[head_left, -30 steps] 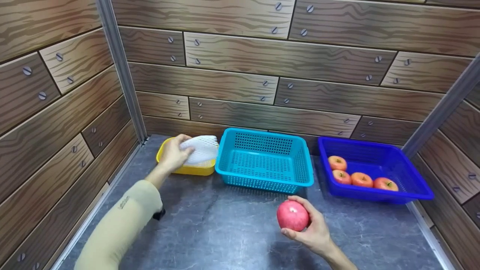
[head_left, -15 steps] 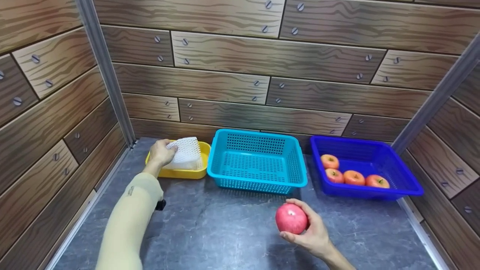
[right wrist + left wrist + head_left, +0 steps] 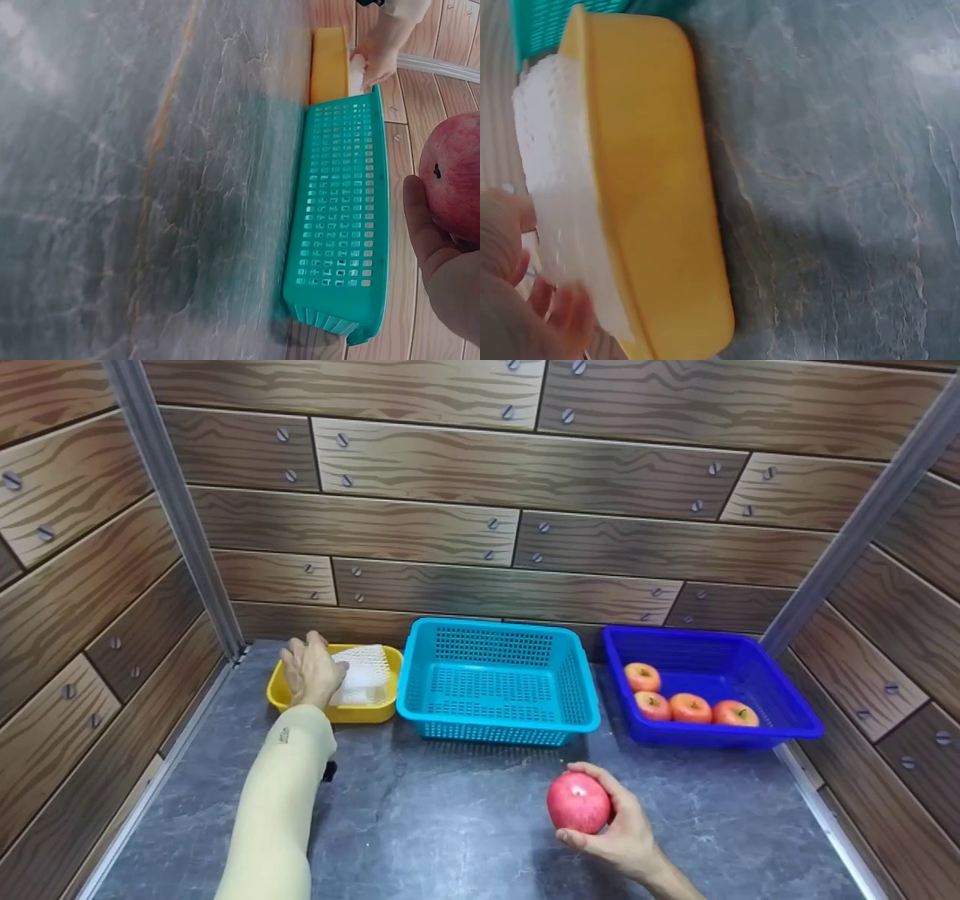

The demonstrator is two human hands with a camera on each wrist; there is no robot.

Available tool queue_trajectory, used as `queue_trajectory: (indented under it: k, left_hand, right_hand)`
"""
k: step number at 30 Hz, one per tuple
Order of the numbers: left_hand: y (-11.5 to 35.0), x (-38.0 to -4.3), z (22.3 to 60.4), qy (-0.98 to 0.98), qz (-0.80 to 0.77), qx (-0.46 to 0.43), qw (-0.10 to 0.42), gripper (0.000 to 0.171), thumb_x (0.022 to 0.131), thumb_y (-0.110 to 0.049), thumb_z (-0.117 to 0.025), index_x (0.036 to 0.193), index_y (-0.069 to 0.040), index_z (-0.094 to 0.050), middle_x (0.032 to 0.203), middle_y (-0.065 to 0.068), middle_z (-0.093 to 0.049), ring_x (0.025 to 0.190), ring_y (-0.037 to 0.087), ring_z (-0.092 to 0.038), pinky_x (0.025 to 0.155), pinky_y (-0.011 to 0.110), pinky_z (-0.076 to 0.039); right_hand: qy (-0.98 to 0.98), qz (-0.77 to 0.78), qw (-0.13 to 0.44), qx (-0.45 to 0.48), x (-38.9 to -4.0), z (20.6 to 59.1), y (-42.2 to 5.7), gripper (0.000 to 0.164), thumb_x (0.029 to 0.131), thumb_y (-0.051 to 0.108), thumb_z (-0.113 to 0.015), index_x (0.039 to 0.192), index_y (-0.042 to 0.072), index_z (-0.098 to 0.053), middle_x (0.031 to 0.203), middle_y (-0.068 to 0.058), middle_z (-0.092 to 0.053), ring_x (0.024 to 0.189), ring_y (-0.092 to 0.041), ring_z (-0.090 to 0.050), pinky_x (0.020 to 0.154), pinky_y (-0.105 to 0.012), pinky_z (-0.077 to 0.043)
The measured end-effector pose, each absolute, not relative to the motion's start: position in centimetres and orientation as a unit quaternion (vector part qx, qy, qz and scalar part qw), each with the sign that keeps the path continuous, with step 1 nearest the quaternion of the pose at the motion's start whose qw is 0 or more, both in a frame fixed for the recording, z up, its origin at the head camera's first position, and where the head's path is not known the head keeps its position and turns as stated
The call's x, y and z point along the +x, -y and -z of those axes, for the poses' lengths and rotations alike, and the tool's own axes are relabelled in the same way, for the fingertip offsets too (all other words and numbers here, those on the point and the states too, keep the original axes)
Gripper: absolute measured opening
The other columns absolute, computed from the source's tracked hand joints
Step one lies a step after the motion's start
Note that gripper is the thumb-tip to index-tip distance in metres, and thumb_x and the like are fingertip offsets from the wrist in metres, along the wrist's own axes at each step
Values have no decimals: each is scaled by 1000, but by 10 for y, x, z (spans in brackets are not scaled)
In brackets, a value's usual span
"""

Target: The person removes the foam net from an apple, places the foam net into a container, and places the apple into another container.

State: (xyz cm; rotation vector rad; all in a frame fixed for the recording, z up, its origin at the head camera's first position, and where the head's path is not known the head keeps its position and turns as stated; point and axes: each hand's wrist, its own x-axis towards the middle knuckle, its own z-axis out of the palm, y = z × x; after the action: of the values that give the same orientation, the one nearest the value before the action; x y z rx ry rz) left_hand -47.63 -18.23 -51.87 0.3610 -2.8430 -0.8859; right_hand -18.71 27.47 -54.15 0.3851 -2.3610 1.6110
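In the head view my right hand [image 3: 628, 834] grips a red apple [image 3: 577, 802] above the front of the table, thumb below and fingers over its far side. My left hand [image 3: 309, 671] is over the left part of a small yellow basket [image 3: 360, 715], fingers loosely spread. White foam netting [image 3: 366, 666] lies in that basket, just right of the hand. The left wrist view has the fingertips [image 3: 574, 304] right at the netting, which rises above the basket's rim.
A turquoise perforated basket [image 3: 495, 729] stands in the middle, beside the yellow one. To its right, a dark blue basket [image 3: 720, 641] holds several apples [image 3: 690, 708]. Wood-patterned walls [image 3: 420, 532] enclose the grey marbled table [image 3: 435, 810] behind and at both sides.
My left hand has lowered the white foam netting into the yellow basket and loosened its fingers from it. The right hand keeps the apple nearly in place. The head view has shifted slightly right.
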Motion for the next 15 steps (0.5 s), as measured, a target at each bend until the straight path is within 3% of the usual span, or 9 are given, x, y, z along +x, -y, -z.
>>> queue_trajectory:
  k: [4,7,11,15]
  left_hand:
    - [181,-473,522,962,248,85,76,27,101,-16,-71,124,-2,-73,136,27,-62,137,49,-54,119,62,-48]
    - [179,-474,525,966,246,56,47,25,107,-18,-65,122,-5,-80,131,22,-70,131,45,-63,115,59,-52]
    - [174,-474,529,970,243,30,-3,35,113,-30,-60,132,-7,-78,136,19,-74,130,41,-68,115,59,-54]
    - [169,-473,531,975,218,1,-50,46,115,-34,-55,148,-5,-69,152,22,-70,141,44,-65,121,61,-50]
  right_hand:
    - [813,-553,129,130,-188,543,-275,86,68,0,-101,147,0,-65,131,-14,-79,111,-6,-76,89,-29,-66]
    - [815,-549,132,128,-187,544,-274,87,67,0,-101,147,1,-66,132,-14,-79,112,-5,-76,90,-28,-65]
    - [819,-543,134,125,-187,546,-273,87,67,1,-102,147,0,-66,134,-14,-78,113,-4,-75,90,-28,-65]
    - [817,-549,128,121,-187,549,-272,87,67,0,-102,147,0,-66,136,-17,-77,114,-4,-75,92,-27,-64]
